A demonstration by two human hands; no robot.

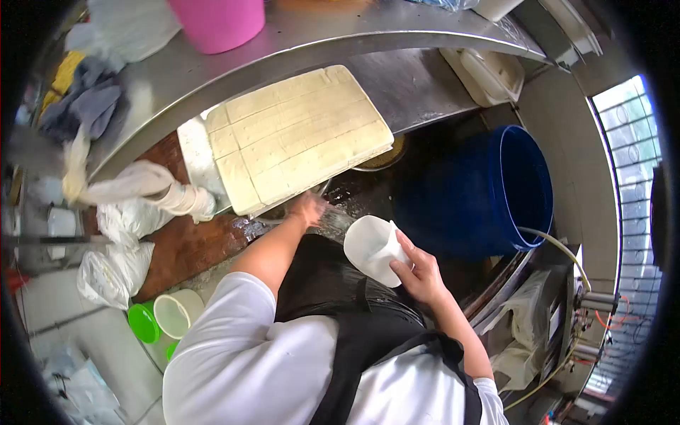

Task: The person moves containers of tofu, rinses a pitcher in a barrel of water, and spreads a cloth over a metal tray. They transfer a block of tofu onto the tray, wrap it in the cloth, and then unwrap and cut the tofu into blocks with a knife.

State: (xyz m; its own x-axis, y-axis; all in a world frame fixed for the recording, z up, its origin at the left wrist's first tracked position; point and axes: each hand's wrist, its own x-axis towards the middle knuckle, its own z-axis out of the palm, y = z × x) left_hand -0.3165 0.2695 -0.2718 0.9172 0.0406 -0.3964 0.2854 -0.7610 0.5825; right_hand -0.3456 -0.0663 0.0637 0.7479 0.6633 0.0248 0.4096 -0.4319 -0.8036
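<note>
My right hand grips the rim and side of a white plastic jug, which is tilted toward my left hand. Water runs from it across my left hand, whose fingers are smeared by motion. Just beyond that hand lies a large pale slab, scored into rectangles and resembling tofu. It rests on a light board or tray, raised above the floor. A black apron hangs below my hands.
A large blue barrel stands to the right, with a hose at its rim. A steel counter holds a pink bucket. Cloth-wrapped piping, white bags and a cream tub are at left.
</note>
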